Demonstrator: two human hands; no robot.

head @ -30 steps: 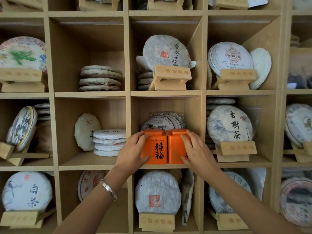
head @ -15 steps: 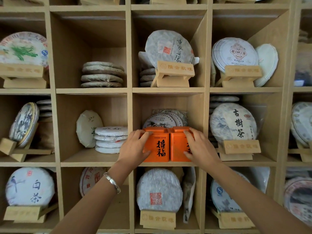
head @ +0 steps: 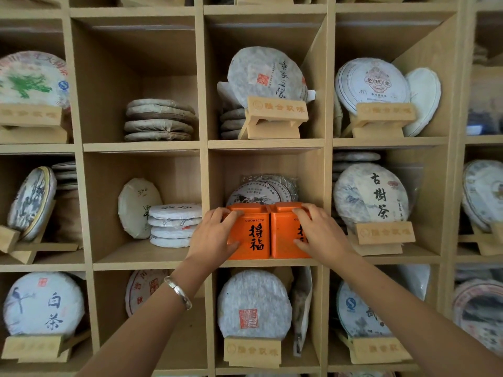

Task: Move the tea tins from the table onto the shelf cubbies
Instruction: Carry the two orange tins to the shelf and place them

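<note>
wrapped tea cakes (head: pixel 265 74) — upright, stacked | wooden stands (head: pixel 277 108) | silver bracelet (head: pixel 178 291)

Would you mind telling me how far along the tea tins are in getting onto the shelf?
Nearly done for this pair: two orange tins, the left tin and the right tin, stand side by side at the front of the middle cubby, ahead of wrapped tea cakes. In hand: the left hand and right hand grip them. Left: letting go. The table is out of view, so any remaining tins cannot be judged.

Two orange tea tins (head: pixel 268 231) side by side in cubby (head: pixel 268 263), both hands gripping
</note>
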